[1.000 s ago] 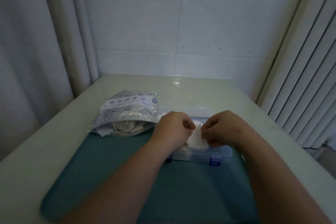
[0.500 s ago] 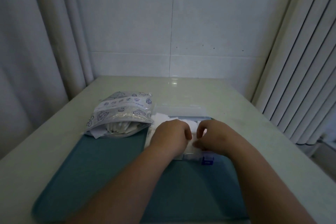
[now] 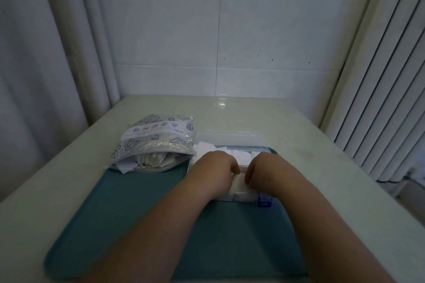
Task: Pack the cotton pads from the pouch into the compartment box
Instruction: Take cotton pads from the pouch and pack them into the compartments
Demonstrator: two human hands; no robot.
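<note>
A clear compartment box with a blue latch sits on the teal mat, its lid lying open behind it. White cotton pads fill its compartments. My left hand and my right hand are side by side over the box, fingers curled down onto a white cotton pad in a front compartment. The fingertips are mostly hidden. To the left lies the printed pouch, its mouth open toward me, with more pads inside.
The teal mat covers the near half of the pale table. A curtain hangs at the left, a tiled wall stands behind, and vertical blinds run along the right edge.
Both hands have come down from holding a pad above the box and now push it into a front compartment. The view shifted slightly.
</note>
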